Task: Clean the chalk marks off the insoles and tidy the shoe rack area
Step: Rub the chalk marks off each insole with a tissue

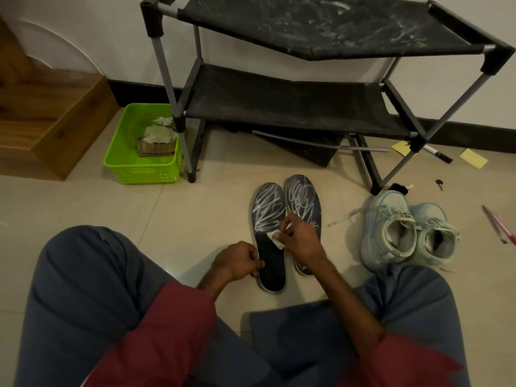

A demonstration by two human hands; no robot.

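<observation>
Two dark insoles lie side by side on the tiled floor in front of me. The left insole (pixel 269 227) has white chalk scribbles on its upper half and a clean dark heel half. The right insole (pixel 303 199) is scribbled over most of what shows. My right hand (pixel 300 241) pinches a small white wipe (pixel 276 240) against the middle of the left insole. My left hand (pixel 237 261) has curled fingers and holds the left edge of that insole near the heel.
A black two-tier shoe rack (pixel 293 107) with a chalk-smeared top shelf stands behind the insoles. A green basket (pixel 142 163) with crumpled cloths sits at its left. Pale sneakers (pixel 402 230) lie to the right. A marker (pixel 438 155), yellow notes (pixel 473 158) and pink pens (pixel 499 227) are scattered far right.
</observation>
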